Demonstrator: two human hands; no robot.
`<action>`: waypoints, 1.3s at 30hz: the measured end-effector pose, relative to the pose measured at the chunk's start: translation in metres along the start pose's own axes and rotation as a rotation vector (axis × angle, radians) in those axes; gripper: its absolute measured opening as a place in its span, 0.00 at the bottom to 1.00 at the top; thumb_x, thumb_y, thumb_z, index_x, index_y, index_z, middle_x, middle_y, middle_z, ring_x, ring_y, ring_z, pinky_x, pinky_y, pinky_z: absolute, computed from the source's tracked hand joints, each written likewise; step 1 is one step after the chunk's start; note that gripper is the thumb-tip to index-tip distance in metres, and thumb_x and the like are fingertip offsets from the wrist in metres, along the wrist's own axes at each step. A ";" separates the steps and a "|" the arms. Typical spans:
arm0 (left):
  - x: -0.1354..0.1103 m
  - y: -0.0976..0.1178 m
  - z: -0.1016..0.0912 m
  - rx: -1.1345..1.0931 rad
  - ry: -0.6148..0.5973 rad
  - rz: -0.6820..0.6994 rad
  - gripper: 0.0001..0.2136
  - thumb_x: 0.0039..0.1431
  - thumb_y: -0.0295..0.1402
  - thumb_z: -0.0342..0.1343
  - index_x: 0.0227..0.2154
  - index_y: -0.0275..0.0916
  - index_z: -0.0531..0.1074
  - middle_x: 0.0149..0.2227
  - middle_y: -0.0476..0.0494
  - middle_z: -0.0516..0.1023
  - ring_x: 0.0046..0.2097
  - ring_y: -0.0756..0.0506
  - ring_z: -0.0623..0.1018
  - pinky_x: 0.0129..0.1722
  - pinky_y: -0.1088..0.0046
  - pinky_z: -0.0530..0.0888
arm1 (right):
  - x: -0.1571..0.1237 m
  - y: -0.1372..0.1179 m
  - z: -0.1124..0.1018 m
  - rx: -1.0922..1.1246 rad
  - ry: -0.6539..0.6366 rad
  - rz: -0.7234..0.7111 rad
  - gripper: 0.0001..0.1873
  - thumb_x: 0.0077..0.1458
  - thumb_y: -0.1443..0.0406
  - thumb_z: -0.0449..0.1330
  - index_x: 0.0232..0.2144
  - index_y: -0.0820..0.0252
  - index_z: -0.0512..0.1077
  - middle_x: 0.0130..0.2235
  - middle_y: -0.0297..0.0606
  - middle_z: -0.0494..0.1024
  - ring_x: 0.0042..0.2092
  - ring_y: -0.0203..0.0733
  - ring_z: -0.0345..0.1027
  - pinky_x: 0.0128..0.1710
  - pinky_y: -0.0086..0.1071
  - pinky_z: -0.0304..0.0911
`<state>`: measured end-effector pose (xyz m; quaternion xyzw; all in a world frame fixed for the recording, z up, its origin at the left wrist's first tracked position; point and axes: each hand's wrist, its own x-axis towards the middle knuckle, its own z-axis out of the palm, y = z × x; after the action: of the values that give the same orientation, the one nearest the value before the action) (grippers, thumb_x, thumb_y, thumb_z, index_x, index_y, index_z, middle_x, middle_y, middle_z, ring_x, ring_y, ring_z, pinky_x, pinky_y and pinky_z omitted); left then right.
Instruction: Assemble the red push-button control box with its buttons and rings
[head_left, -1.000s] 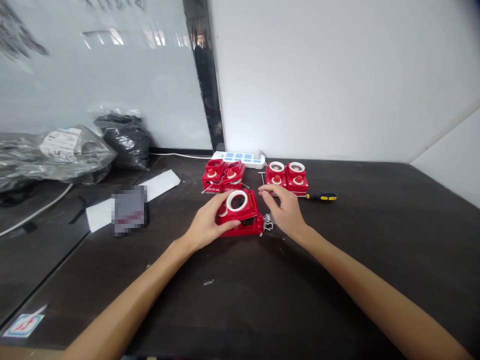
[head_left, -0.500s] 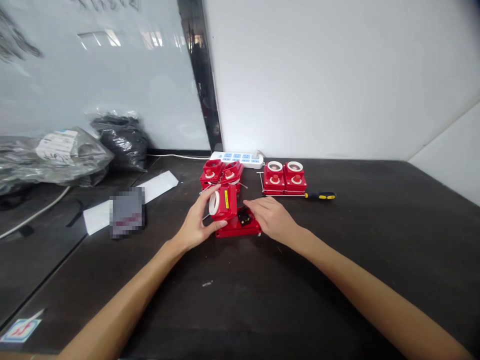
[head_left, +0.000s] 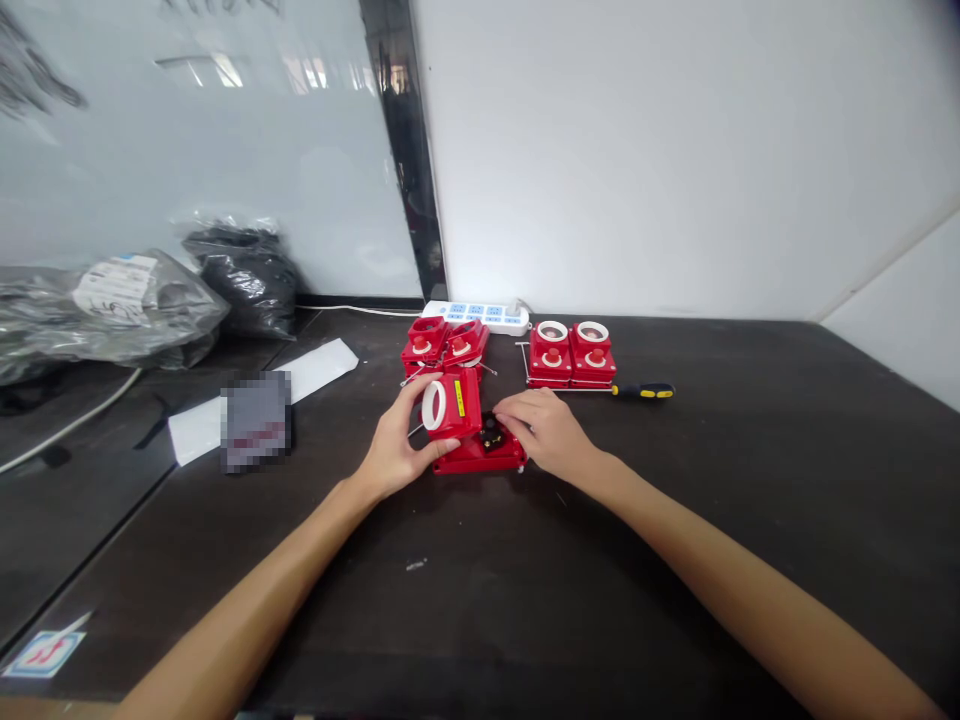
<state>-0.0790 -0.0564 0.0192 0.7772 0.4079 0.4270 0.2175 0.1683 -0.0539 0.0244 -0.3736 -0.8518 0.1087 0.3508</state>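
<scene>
My left hand (head_left: 396, 447) is closed around a red housing cover (head_left: 466, 393) with a white ring and a yellow label, holding it tilted. Below the cover, a red base box (head_left: 480, 464) lies on the table with its inside partly exposed. A black terminal block (head_left: 492, 433) with brass-coloured screws sits in the base. My right hand (head_left: 551, 430) reaches in from the right, its thumb and fingers pinched together at the block's edge. Whatever those fingertips hold, if anything, is too small to make out.
Two red button boxes (head_left: 571, 358) with white rings stand behind on the right, beside a yellow-black screwdriver (head_left: 645, 391). Two more red units (head_left: 444, 345) are behind the cover, in front of a white power strip (head_left: 480, 317). Plastic bags (head_left: 244, 280) and white paper (head_left: 319, 368) lie left.
The red cover has turned slightly in my left hand, so its label faces a little differently. My right fingertips have shifted slightly at the terminal block.
</scene>
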 end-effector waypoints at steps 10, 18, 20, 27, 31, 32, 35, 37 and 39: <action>0.001 0.003 -0.001 0.017 0.003 0.035 0.36 0.52 0.43 0.66 0.61 0.41 0.58 0.60 0.34 0.67 0.60 0.34 0.71 0.58 0.53 0.70 | 0.003 0.000 0.000 -0.012 -0.034 -0.039 0.09 0.60 0.70 0.56 0.40 0.61 0.75 0.42 0.42 0.81 0.42 0.44 0.72 0.42 0.39 0.60; 0.001 0.002 -0.001 0.032 -0.005 0.041 0.36 0.53 0.45 0.65 0.62 0.42 0.58 0.61 0.34 0.66 0.60 0.33 0.70 0.58 0.52 0.70 | 0.005 0.006 0.004 0.002 -0.054 -0.032 0.12 0.56 0.74 0.58 0.42 0.62 0.75 0.43 0.43 0.79 0.44 0.45 0.71 0.44 0.39 0.63; 0.002 0.003 -0.001 0.051 -0.014 0.043 0.36 0.53 0.45 0.64 0.62 0.42 0.58 0.62 0.34 0.66 0.60 0.33 0.70 0.59 0.51 0.69 | 0.006 0.007 0.006 -0.031 -0.067 -0.036 0.12 0.57 0.74 0.57 0.42 0.61 0.75 0.42 0.43 0.80 0.42 0.45 0.71 0.43 0.40 0.64; 0.002 0.004 -0.002 0.103 -0.004 0.054 0.35 0.53 0.45 0.65 0.61 0.42 0.60 0.60 0.35 0.68 0.59 0.33 0.71 0.58 0.51 0.70 | 0.007 0.012 0.009 0.023 0.118 0.050 0.10 0.61 0.70 0.53 0.40 0.58 0.74 0.41 0.41 0.79 0.42 0.44 0.72 0.45 0.39 0.66; 0.002 0.006 -0.005 0.159 0.024 0.089 0.36 0.53 0.44 0.65 0.62 0.43 0.58 0.61 0.35 0.68 0.59 0.34 0.71 0.58 0.52 0.70 | 0.009 0.009 0.003 0.220 0.221 0.253 0.06 0.59 0.67 0.57 0.38 0.58 0.73 0.34 0.37 0.79 0.34 0.41 0.73 0.37 0.36 0.67; 0.003 0.006 -0.006 0.181 0.032 0.103 0.37 0.53 0.43 0.65 0.63 0.44 0.56 0.61 0.35 0.67 0.59 0.34 0.71 0.58 0.51 0.70 | 0.009 0.007 0.002 0.282 0.246 0.307 0.06 0.58 0.66 0.57 0.37 0.58 0.73 0.32 0.37 0.79 0.32 0.41 0.73 0.35 0.35 0.67; 0.002 0.003 -0.009 0.281 0.032 0.195 0.39 0.54 0.40 0.64 0.65 0.46 0.52 0.62 0.35 0.65 0.61 0.34 0.69 0.59 0.50 0.68 | 0.011 0.003 -0.002 0.483 0.324 0.435 0.07 0.55 0.62 0.59 0.36 0.59 0.73 0.31 0.36 0.78 0.28 0.38 0.71 0.30 0.34 0.66; 0.002 0.001 -0.009 0.352 0.006 0.280 0.40 0.55 0.36 0.62 0.67 0.47 0.48 0.62 0.35 0.64 0.61 0.34 0.68 0.58 0.49 0.69 | 0.012 0.000 -0.006 0.618 0.348 0.496 0.09 0.54 0.61 0.61 0.36 0.59 0.72 0.28 0.35 0.76 0.24 0.36 0.67 0.25 0.33 0.63; 0.000 -0.002 -0.007 0.395 -0.005 0.341 0.39 0.55 0.33 0.60 0.67 0.48 0.46 0.61 0.35 0.64 0.61 0.34 0.68 0.57 0.50 0.70 | 0.011 -0.003 -0.012 0.762 0.333 0.553 0.12 0.52 0.61 0.62 0.39 0.60 0.73 0.25 0.32 0.74 0.22 0.34 0.64 0.22 0.31 0.60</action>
<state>-0.0858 -0.0553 0.0221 0.8633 0.3457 0.3675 -0.0128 0.1692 -0.0491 0.0406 -0.4431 -0.5530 0.4400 0.5516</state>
